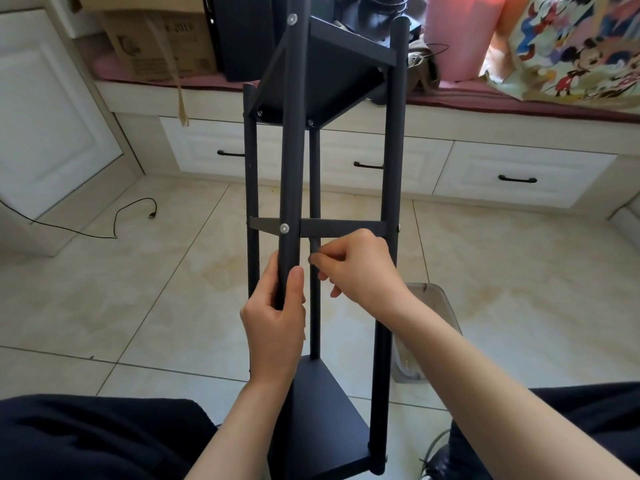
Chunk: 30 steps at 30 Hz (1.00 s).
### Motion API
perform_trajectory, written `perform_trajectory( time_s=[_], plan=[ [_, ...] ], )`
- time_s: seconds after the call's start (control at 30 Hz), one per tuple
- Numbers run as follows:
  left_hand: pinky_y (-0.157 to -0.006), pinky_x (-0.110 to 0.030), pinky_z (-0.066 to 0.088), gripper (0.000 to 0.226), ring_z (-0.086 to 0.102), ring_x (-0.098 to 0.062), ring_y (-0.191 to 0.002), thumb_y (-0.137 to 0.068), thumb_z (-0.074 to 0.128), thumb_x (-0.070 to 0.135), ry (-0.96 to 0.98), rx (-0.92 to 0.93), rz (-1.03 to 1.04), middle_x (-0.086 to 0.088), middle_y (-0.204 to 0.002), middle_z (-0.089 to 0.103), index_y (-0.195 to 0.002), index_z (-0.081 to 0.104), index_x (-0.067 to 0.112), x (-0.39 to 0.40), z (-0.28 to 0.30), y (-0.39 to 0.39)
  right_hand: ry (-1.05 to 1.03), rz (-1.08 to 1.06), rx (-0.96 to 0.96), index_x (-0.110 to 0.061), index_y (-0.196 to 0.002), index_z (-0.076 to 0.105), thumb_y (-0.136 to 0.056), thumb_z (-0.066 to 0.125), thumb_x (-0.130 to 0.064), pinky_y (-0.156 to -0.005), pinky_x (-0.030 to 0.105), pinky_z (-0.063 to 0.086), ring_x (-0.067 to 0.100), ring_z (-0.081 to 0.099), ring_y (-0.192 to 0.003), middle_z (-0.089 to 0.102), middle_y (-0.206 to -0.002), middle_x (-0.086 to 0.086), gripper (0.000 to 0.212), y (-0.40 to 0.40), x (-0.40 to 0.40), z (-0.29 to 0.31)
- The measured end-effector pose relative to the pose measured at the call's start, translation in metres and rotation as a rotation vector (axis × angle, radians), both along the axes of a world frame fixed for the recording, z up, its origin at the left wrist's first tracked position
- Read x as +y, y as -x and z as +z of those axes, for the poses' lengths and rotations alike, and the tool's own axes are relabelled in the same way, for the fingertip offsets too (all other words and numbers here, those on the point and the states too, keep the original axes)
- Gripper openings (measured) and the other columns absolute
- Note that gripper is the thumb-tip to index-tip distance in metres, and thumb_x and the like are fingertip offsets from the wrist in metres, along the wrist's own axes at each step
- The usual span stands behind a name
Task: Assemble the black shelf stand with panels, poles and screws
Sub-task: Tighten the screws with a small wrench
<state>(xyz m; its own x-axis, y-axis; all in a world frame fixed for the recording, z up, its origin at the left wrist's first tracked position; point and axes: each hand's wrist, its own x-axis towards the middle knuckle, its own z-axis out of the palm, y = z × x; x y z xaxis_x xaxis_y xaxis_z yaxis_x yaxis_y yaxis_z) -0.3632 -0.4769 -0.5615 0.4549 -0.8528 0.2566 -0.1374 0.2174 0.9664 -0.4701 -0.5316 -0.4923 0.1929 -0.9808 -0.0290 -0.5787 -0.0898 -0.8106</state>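
A black shelf stand (346,77) is held tilted away from the viewer above a floor (519,271) of pale beige tiles with faint yellowish staining. The nearest pole (291,168) is gripped by the left hand (273,327), whose fingers and thumb are curled round it just below a silver screw (284,229). The right hand (356,268) is held at a thinner pole (314,306) under the middle panel (343,229); its thumb and forefinger are pinched together on something small and dark, which cannot be made out. A lower panel (318,410) is seen between the forearms, and an upper panel (322,81) is fixed near the far end of the stand, with another screw (293,18) above it.

Beyond the stand, a low built-in bench with white drawers (519,174) and black handles is set along the far wall. On its reddish cushion (519,103) are placed a cardboard box (159,46), a pink roll (453,36) and a cartoon-printed bag (571,46). A white cabinet door (45,116) is seen at the left, and a black cable (121,211) is laid across the tiles near it. A translucent plastic container (433,306) is partly hidden behind the right forearm. Dark trousers (86,438) are visible at the bottom edge.
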Motion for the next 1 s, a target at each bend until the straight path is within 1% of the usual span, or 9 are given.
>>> perform_trajectory(
  time_s=[0.1, 0.2, 0.33, 0.47, 0.57, 0.67, 0.87, 0.93, 1.0],
  plan=[
    [-0.051, -0.038, 0.043, 0.026, 0.046, -0.02, -0.052, -0.102, 0.054, 0.034, 0.007, -0.012, 0.003, 0.009, -0.061, 0.051, -0.112, 0.064, 0.055, -0.001, -0.001, -0.001, 0.012, 0.0, -0.008, -0.009, -0.095, 0.076, -0.097, 0.06, -0.02, -0.043, 0.002, 0.036, 0.002, 0.056, -0.05, 0.066, -0.076, -0.002, 0.02, -0.001, 0.0, -0.002],
    [-0.05, -0.036, 0.042, 0.024, 0.044, -0.02, -0.05, -0.102, 0.053, 0.033, 0.005, -0.002, 0.012, 0.008, -0.059, 0.05, -0.118, 0.065, 0.047, -0.001, -0.003, -0.001, 0.042, -0.008, -0.032, -0.008, -0.094, 0.077, -0.097, 0.06, -0.02, -0.048, 0.004, 0.043, 0.004, 0.059, -0.052, 0.067, -0.078, -0.001, 0.021, -0.004, 0.001, -0.007],
    [-0.048, -0.033, 0.043, 0.027, 0.045, -0.018, -0.049, -0.101, 0.053, 0.033, 0.005, -0.003, 0.018, 0.007, -0.058, 0.05, -0.125, 0.065, 0.035, -0.001, -0.004, 0.0, 0.077, -0.031, -0.108, -0.007, -0.096, 0.078, -0.098, 0.06, -0.02, -0.063, 0.017, 0.058, 0.012, 0.068, -0.063, 0.07, -0.077, 0.002, 0.022, -0.008, 0.0, -0.019],
    [-0.047, -0.032, 0.045, 0.036, 0.048, -0.018, -0.05, -0.097, 0.052, 0.041, 0.003, -0.007, 0.019, 0.001, -0.06, 0.052, -0.129, 0.064, 0.029, -0.001, -0.005, -0.001, 0.138, -0.055, -0.194, -0.006, -0.099, 0.077, -0.098, 0.06, -0.019, -0.063, 0.011, 0.055, 0.012, 0.069, -0.067, 0.072, -0.081, 0.005, 0.021, -0.015, 0.002, -0.032],
    [-0.048, -0.035, 0.043, 0.033, 0.046, -0.021, -0.049, -0.099, 0.053, 0.039, -0.004, -0.007, 0.019, -0.004, -0.06, 0.05, -0.124, 0.066, 0.024, -0.001, -0.006, -0.002, 0.211, -0.074, -0.243, -0.006, -0.099, 0.078, -0.096, 0.062, -0.017, -0.067, 0.013, 0.056, 0.011, 0.069, -0.068, 0.074, -0.081, 0.004, 0.019, -0.022, 0.0, -0.041],
    [-0.048, -0.034, 0.043, 0.028, 0.045, -0.021, -0.048, -0.1, 0.053, 0.035, -0.009, -0.006, 0.019, -0.002, -0.058, 0.051, -0.123, 0.067, 0.024, -0.001, -0.006, -0.002, 0.272, -0.099, -0.279, -0.006, -0.093, 0.079, -0.095, 0.065, -0.016, -0.069, 0.017, 0.057, 0.011, 0.069, -0.067, 0.075, -0.078, 0.003, 0.017, -0.028, -0.003, -0.049],
    [-0.045, -0.031, 0.043, 0.041, 0.046, -0.016, -0.047, -0.094, 0.053, 0.043, 0.002, 0.007, 0.008, 0.001, -0.058, 0.051, -0.13, 0.064, 0.028, 0.0, -0.004, -0.001, 0.386, -0.125, -0.306, -0.007, -0.092, 0.079, -0.093, 0.067, -0.014, -0.068, 0.005, 0.048, -0.005, 0.063, -0.063, 0.074, -0.076, 0.001, 0.013, -0.031, -0.006, -0.06],
    [-0.045, -0.031, 0.042, 0.036, 0.045, -0.017, -0.046, -0.094, 0.053, 0.043, 0.014, 0.004, 0.003, 0.0, -0.058, 0.05, -0.127, 0.063, 0.035, -0.001, -0.004, 0.0, 0.421, -0.141, -0.301, -0.008, -0.091, 0.079, -0.093, 0.067, -0.015, -0.069, 0.006, 0.049, -0.003, 0.063, -0.064, 0.074, -0.076, 0.001, 0.013, -0.032, -0.008, -0.064],
    [-0.044, -0.031, 0.042, 0.031, 0.044, -0.017, -0.045, -0.094, 0.053, 0.044, 0.019, 0.008, -0.003, -0.005, -0.058, 0.049, -0.123, 0.063, 0.042, -0.001, -0.004, 0.0, 0.439, -0.15, -0.301, -0.009, -0.091, 0.078, -0.093, 0.067, -0.015, -0.071, 0.014, 0.054, 0.004, 0.066, -0.069, 0.074, -0.077, 0.0, 0.013, -0.032, -0.01, -0.066]
  ],
)
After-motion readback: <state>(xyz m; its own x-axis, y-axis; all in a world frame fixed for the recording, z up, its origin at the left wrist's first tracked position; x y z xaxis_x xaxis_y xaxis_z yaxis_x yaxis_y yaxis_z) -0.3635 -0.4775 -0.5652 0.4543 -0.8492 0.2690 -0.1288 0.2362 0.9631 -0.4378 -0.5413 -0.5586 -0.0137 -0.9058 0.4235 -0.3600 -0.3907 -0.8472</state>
